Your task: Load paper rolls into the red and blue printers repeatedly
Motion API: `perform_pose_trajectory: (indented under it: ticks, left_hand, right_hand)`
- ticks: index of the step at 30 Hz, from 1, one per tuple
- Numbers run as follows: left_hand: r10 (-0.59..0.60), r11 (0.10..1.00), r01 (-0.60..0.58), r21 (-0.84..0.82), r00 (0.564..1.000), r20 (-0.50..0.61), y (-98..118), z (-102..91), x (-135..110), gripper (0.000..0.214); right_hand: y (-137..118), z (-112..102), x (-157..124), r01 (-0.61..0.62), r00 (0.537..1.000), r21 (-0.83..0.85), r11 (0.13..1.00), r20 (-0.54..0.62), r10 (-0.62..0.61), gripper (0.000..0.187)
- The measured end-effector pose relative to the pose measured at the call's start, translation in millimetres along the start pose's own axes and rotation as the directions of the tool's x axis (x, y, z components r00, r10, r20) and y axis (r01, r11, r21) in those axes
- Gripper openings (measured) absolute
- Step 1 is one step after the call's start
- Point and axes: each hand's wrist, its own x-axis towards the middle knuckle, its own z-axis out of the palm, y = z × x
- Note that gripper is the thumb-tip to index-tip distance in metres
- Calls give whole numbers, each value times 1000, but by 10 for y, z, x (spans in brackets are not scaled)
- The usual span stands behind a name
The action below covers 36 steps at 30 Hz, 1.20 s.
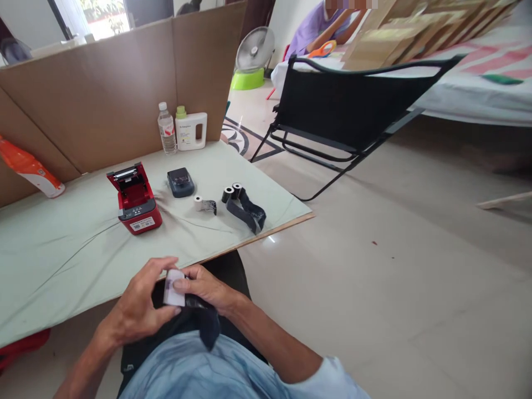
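Note:
My right hand (206, 288) pinches a white roll (175, 289) over my lap, its thumb pressed on the roll's face. From the roll a black strip (208, 327) hangs down toward my shirt. My left hand (143, 299) curves around the roll's left side, its thumb and index finger spread apart near the bottom and top edges; whether they touch it is hard to tell. On the table, beyond my hands, stands a red printer (139, 208) with its lid raised. Right of it lie a small dark device (180, 183), a small white roll (198, 203) and black-wound rolls with loose dark strips (245, 210).
A cardboard panel (124, 88) closes the table's (91, 277) back. Before it stand a water bottle (167, 130), a white jug (191, 132) and an orange-and-white bottle (35, 169). A black folding chair (332, 111) and a fan (254, 50) are right; a person in purple (310, 27) sits beyond.

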Motion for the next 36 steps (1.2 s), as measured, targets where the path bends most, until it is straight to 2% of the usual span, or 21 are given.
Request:
perform_pose_trajectory:
  ticks: [2, 4, 7, 9, 10, 11, 12, 14, 16, 17, 19, 21, 23, 24, 26, 28, 30, 31, 33, 35, 36]
  left_hand:
    - [54, 978, -69, 197, 995, 80, 54, -46, -8, 70]
    - [63, 980, -75, 186, 995, 71, 8, -29, -5, 68]
    - [-5, 982, -15, -189, 994, -109, -201, 84, 31, 70]
    - [-55, 892, -32, -450, 982, -179, -312, 131, 69, 74]
    - [-59, 870, -34, -492, 983, -172, -328, 123, 86, 76]
    - [-44, 890, -24, -455, 989, -138, -312, 93, 100, 78]
    - [-22, 941, -9, -338, 996, -87, -269, 43, 108, 77]
    - [29, 999, -31, 42, 998, 47, -136, -80, 106, 71]
    - [52, 949, -94, 302, 988, 144, -23, -162, 85, 60]
    - [63, 936, -114, 334, 985, 160, 0, -165, 69, 59]
    - [82, 974, -102, 204, 991, 104, -35, -85, 28, 61]
    - [54, 992, -60, -111, 997, -51, -144, 71, -20, 69]
    - [-31, 907, -44, -418, 985, -170, -245, 212, -61, 72]
    - [-64, 866, -34, -499, 982, -178, -268, 245, -73, 72]
    - [-75, 888, 14, -460, 990, -116, -239, 208, -74, 74]
    - [-44, 977, 40, -208, 999, -14, -141, 67, -40, 73]
    - [0, 1000, -1, 11, 998, 67, -51, -74, 15, 69]
    - [17, 999, -20, 47, 997, 80, -32, -109, 42, 67]
    - [16, 998, -14, -57, 1000, 22, -65, -77, 83, 68]
    - [-43, 944, 3, -329, 993, -115, -162, 63, 97, 69]
    - [-89, 879, -4, -477, 981, -172, -215, 143, 96, 68]
  right_hand:
    - [-1, -25, 7, 24, 1000, -86, 996, -15, -25, 54]
    - [42, -22, 40, 39, 999, -96, 995, -20, -41, 53]
    - [135, 32, 123, 17, 999, 111, 994, 30, -21, 63]
    - [156, 59, 164, 28, 998, 246, 969, 56, -43, 68]
    - [146, 58, 170, 33, 998, 257, 966, 50, -48, 68]
    - [123, 47, 165, 26, 999, 222, 975, 38, -35, 67]
    - [93, 27, 151, 3, 1000, 148, 989, 25, -7, 65]
    - [39, -20, 107, -47, 999, -43, 998, -10, 46, 60]
    - [29, -43, 62, -44, 998, -151, 988, -43, 38, 57]
    - [46, -35, 44, -29, 999, -145, 989, -47, 22, 58]
    - [110, 21, 20, 5, 1000, -31, 1000, -27, -6, 61]
    - [181, 105, 10, 43, 999, 136, 990, 5, -44, 65]
    - [219, 171, 5, 82, 996, 246, 966, 5, -86, 66]
    - [219, 185, -1, 87, 996, 263, 961, -3, -90, 66]
    - [186, 170, -24, 50, 999, 216, 975, -20, -47, 64]
    - [132, 121, -53, 4, 999, 121, 993, -48, 2, 58]
    - [90, 81, -67, -10, 997, 58, 998, -71, 14, 55]
    - [80, 77, -61, -9, 997, 61, 998, -70, 13, 55]
    - [86, 106, -25, 4, 999, 138, 990, -41, 1, 57]
    - [114, 173, 30, 39, 999, 272, 961, -18, -35, 59]
    - [129, 208, 57, 62, 998, 337, 939, -20, -59, 59]
